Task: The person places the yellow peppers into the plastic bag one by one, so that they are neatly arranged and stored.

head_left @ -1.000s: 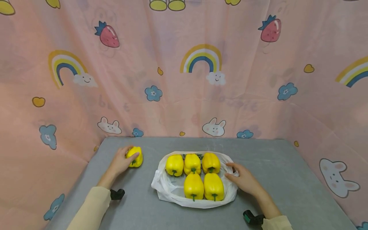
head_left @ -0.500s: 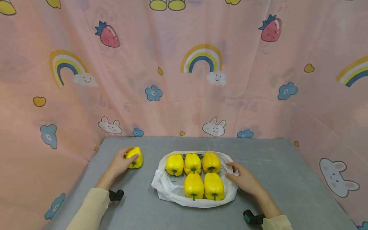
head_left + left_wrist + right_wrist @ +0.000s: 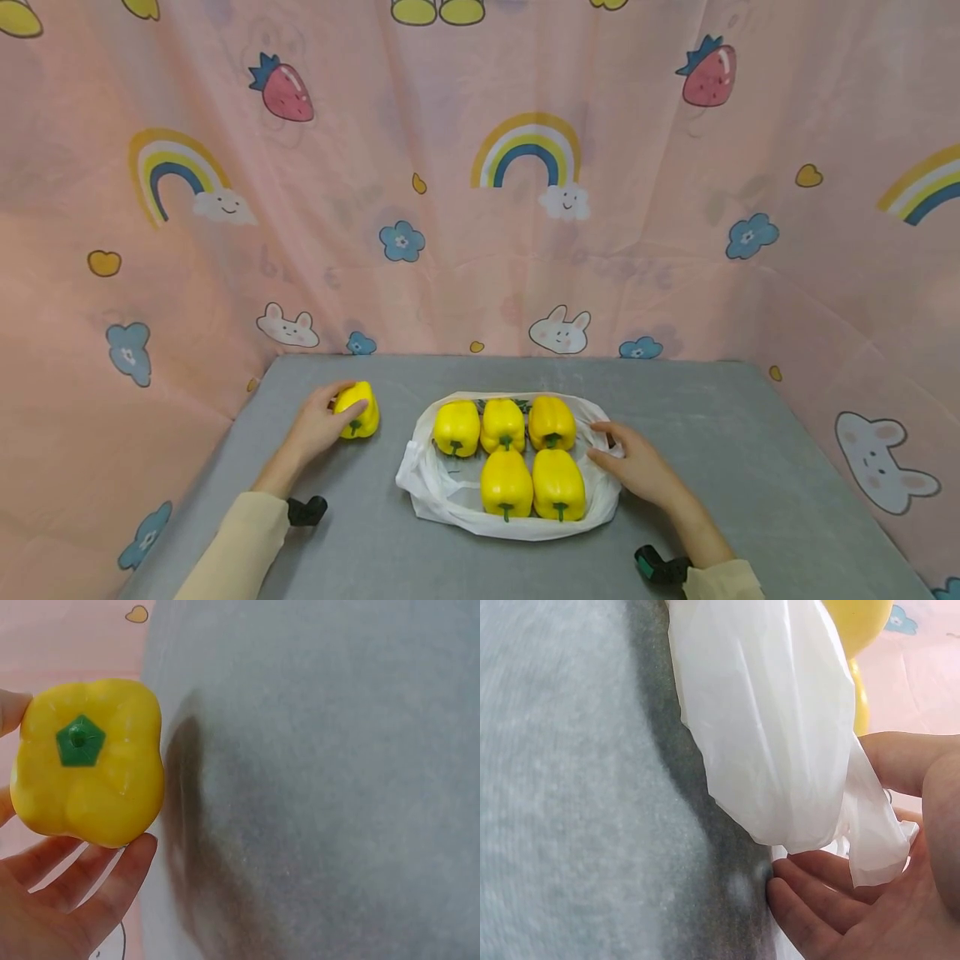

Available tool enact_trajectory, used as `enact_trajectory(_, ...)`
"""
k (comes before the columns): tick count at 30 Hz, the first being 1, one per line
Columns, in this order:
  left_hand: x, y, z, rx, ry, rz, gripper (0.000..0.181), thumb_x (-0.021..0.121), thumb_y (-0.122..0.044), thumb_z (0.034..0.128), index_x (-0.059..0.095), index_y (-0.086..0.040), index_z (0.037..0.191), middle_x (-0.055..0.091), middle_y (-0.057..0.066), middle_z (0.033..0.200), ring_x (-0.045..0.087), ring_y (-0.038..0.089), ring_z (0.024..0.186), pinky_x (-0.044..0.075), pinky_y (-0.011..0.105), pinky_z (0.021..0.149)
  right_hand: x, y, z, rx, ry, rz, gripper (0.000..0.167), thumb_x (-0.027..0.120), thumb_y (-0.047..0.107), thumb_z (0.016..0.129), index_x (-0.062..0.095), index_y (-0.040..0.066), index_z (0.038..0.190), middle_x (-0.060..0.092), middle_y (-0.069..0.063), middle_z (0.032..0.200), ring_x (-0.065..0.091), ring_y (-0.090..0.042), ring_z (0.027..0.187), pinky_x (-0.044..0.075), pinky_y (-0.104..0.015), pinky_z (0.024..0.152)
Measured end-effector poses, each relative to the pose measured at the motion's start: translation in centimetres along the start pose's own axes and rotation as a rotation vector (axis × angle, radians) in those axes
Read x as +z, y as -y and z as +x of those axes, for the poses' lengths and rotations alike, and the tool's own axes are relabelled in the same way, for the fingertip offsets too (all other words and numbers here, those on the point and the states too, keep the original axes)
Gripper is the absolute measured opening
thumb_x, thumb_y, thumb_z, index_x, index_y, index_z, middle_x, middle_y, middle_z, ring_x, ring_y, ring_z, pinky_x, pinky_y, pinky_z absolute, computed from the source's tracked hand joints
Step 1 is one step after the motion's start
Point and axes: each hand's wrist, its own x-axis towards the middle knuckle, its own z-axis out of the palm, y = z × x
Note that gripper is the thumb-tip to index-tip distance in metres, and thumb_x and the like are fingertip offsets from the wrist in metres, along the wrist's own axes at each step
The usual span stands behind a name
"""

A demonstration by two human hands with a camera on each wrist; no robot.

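My left hand [image 3: 318, 421] grips a yellow bell pepper [image 3: 362, 411] at the left of the table. In the left wrist view, fingers and thumb curl round the sides of this bell pepper [image 3: 112, 787], its green stem facing the camera. A white plastic bag [image 3: 429, 510] lies rolled open mid-table, with several yellow bell peppers [image 3: 506, 485] in it in two rows. At the bag's right rim, my right hand [image 3: 643, 468] holds the edge. The right wrist view has the white plastic bag [image 3: 772, 727] between thumb and fingers of the right hand [image 3: 885, 922].
The grey table [image 3: 720, 433] reaches back to a pink printed curtain [image 3: 480, 275], which also closes off both sides. A black wrist device [image 3: 306, 510] sits on the left wrist, and another black device [image 3: 662, 567] on the right.
My left hand has shifted slightly to the right together with the bell pepper. The right hand and the bag have stayed in place.
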Motion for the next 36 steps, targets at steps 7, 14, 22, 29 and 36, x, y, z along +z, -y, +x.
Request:
enact_trajectory(7, 0.5, -0.8, -0.2, 0.015, -0.007, 0.013, 0.063, 0.065, -0.044, 0.0986, 0.052, -0.003, 0.146, 0.053, 0.022, 0.14, 0.052, 0.036, 0.118, 0.045, 0.056, 0.104, -0.1, 0.1, 0.0, 0.016, -0.005, -0.014, 0.058, 0.066, 0.036, 0.099, 0.054, 0.001, 0.143, 0.058, -0.021, 0.133, 0.053, -0.035, 0.115, 0.042, -0.064, 0.101)
enact_trajectory(14, 1.1, -1.8, -0.4, 0.02, 0.0, 0.019, 0.062, 0.068, -0.042, 0.0972, 0.054, -0.005, 0.145, 0.054, 0.02, 0.139, 0.053, 0.035, 0.118, 0.046, 0.054, 0.104, -0.1, 0.1, 0.0, 0.001, -0.014, -0.013, 0.058, 0.065, 0.037, 0.099, 0.054, 0.0, 0.142, 0.058, -0.022, 0.131, 0.054, -0.035, 0.112, 0.043, -0.063, 0.099)
enact_trajectory(22, 1.5, -2.8, -0.4, 0.03, -0.002, 0.012, 0.06, 0.07, -0.041, 0.0959, 0.056, -0.007, 0.143, 0.056, 0.018, 0.136, 0.054, 0.032, 0.113, 0.049, 0.051, 0.099, -0.1, 0.0, 0.1, -0.002, -0.01, -0.016, 0.058, 0.065, 0.036, 0.099, 0.054, 0.0, 0.143, 0.058, -0.022, 0.133, 0.054, -0.036, 0.114, 0.043, -0.063, 0.1)
enact_trajectory(29, 1.5, -3.9, -0.5, 0.05, -0.001, 0.008, 0.06, 0.071, -0.042, 0.0947, 0.057, -0.009, 0.142, 0.058, 0.015, 0.133, 0.055, 0.031, 0.111, 0.05, 0.049, 0.097, -0.1, 0.2, 0.0, 0.0, -0.002, -0.013, 0.057, 0.066, 0.035, 0.099, 0.053, 0.0, 0.143, 0.057, -0.023, 0.135, 0.054, -0.037, 0.117, 0.041, -0.064, 0.102)
enact_trajectory(36, 1.4, -5.1, -0.8, 0.09, -0.007, 0.022, 0.059, 0.071, -0.043, 0.0942, 0.058, -0.011, 0.141, 0.059, 0.013, 0.128, 0.055, 0.029, 0.108, 0.051, 0.046, 0.09, -0.1, 0.2, -0.1, -0.013, -0.004, -0.013, 0.056, 0.066, 0.034, 0.099, 0.054, -0.001, 0.142, 0.057, -0.023, 0.136, 0.054, -0.037, 0.118, 0.042, -0.063, 0.102)
